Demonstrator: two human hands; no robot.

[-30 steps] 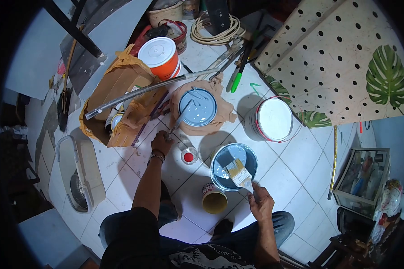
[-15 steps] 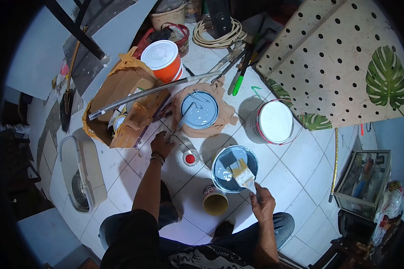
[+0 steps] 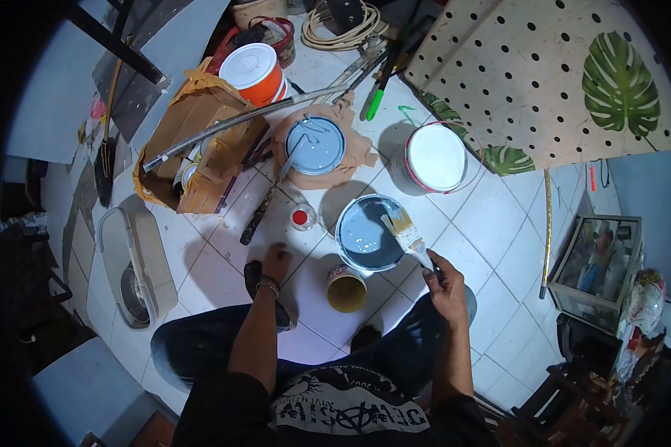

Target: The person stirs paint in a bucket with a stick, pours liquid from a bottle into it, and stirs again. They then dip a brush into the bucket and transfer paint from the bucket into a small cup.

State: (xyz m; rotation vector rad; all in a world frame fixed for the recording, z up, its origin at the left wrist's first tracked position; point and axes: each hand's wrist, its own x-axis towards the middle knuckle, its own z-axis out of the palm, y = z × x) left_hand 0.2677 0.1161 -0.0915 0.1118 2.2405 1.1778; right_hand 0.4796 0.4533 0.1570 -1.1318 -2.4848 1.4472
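Note:
My right hand is closed round the handle of a wide paintbrush. The brush's tan bristles hang over the right rim of a bucket of grey-blue paint. My left hand is above the floor near my knee, away from the tools; its fingers are too dark and blurred to make out. Ahead of it, a paint-smeared stirring stick leans out of an open can of grey-blue paint. A clear bottle with a red cap and an open tin stand between my hands.
A white-lidded pail is to the right of the cans. At left are a cardboard box with a metal pole across it, an orange tub and a grey plastic bin. A leaf-patterned board leans at right.
My left hand has drawn back toward my body, away from the stirring stick, whose dark end now shows. The brush has shifted to the bucket's right rim. The view has tilted.

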